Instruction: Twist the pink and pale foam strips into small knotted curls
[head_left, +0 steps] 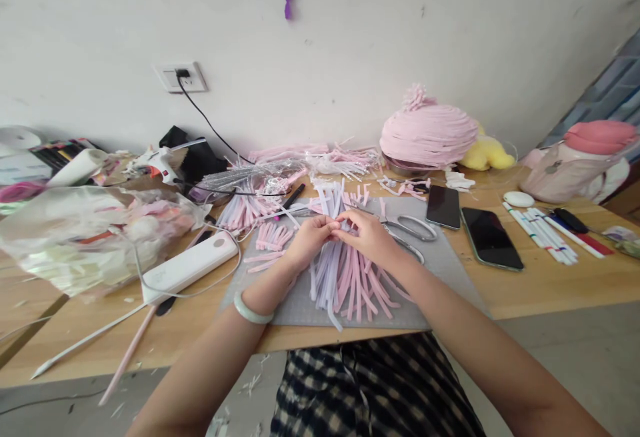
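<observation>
Left hand [311,239] and right hand [367,233] meet fingertip to fingertip above lilac strips [327,280] and pink strips [367,291], which fan toward the near edge of the grey mat [453,290] on the desk; cannot tell whether either grips a strip. Step judged: fine fingertip work; next move calls for close two-handed control, clear of the scissors [413,228] at right.
</observation>
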`<state>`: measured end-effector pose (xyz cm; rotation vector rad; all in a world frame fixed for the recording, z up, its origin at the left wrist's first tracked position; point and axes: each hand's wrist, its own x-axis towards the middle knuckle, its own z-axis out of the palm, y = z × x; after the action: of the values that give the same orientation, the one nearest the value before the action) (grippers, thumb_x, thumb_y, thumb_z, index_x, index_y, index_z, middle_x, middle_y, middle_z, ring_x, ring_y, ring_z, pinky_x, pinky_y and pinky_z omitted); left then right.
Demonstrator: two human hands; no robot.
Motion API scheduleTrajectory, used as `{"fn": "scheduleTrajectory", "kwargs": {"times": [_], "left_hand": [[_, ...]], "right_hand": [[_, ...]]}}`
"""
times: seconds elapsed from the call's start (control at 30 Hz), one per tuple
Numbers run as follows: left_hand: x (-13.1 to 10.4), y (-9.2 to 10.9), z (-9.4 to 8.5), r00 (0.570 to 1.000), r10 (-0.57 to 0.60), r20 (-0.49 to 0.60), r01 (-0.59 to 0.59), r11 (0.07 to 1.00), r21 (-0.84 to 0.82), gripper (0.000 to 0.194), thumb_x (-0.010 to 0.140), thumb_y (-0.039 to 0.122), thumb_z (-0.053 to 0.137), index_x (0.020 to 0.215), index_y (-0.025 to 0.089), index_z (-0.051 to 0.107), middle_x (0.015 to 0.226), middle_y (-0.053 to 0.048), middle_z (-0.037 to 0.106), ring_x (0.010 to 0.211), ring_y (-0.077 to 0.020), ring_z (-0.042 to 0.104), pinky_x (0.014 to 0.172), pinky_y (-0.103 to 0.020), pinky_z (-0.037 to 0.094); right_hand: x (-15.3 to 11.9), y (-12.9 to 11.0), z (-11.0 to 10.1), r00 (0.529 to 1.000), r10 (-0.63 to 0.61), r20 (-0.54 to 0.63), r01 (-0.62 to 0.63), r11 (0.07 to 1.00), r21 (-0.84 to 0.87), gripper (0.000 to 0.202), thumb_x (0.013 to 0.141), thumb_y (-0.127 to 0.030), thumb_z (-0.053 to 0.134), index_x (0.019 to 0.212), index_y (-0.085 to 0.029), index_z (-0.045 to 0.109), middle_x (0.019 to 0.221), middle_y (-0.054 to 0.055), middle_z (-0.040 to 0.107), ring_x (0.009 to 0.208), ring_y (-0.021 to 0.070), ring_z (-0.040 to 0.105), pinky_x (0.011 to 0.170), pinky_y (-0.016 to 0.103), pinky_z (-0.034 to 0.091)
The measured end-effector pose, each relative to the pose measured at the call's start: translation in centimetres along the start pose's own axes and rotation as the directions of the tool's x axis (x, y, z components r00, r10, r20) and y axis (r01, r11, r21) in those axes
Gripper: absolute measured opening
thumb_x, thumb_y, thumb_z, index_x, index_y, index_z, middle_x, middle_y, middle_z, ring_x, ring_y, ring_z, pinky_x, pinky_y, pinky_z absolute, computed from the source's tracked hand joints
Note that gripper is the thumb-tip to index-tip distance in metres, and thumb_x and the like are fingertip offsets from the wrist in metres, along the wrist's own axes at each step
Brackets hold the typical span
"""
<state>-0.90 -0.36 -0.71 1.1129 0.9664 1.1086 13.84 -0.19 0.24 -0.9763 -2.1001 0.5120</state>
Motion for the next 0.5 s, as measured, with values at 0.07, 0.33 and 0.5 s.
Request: {"fn": "scheduleTrajectory", "kwargs": {"times": [0.07, 0.33, 0.5], "left_hand": [[0.0, 0.0, 0.0, 0.999, -0.026, 0.044, 0.029, 0.998, -0.058, 0.030, 0.054, 0.038, 0.070, 0.056, 0.014, 0.053, 0.049, 0.004, 0.052, 0.048, -0.0076, 0.047, 0.054, -0.022, 0.037], [0.2, 0.4, -0.7, 0.996, 0.022, 0.084, -0.019, 0.999, -0.038, 0.028, 0.060, 0.037, 0.067, 0.061, 0.015, 0.050, 0.052, 0.000, 0.059, 0.049, -0.0091, 0.052, 0.055, -0.023, 0.038], [0.3, 0.7, -1.1, 0.998, 0.045, 0.036, -0.047, 0.998, 0.030, 0.025, 0.063, 0.035, 0.064, 0.061, 0.015, 0.049, 0.055, 0.001, 0.060, 0.047, -0.0077, 0.051, 0.054, -0.022, 0.037]], "right_hand": [[-0.1, -0.1, -0.2, 1.000, 0.015, 0.007, -0.015, 1.000, -0.018, 0.012, 0.076, -0.026, 0.054, 0.084, -0.017, 0.058, 0.075, 0.002, 0.057, 0.068, 0.0135, 0.051, 0.063, 0.023, 0.038], [0.0, 0.0, -0.5, 0.996, -0.058, -0.073, 0.058, 0.998, 0.009, 0.004, 0.071, -0.016, 0.051, 0.070, -0.018, 0.054, 0.069, 0.000, 0.055, 0.068, 0.0131, 0.049, 0.066, 0.023, 0.036], [-0.2, 0.1, -0.2, 0.996, 0.037, -0.079, -0.032, 0.997, 0.067, 0.002, 0.070, -0.019, 0.052, 0.069, -0.017, 0.052, 0.062, -0.003, 0.048, 0.057, 0.0095, 0.043, 0.057, 0.020, 0.034]]}}
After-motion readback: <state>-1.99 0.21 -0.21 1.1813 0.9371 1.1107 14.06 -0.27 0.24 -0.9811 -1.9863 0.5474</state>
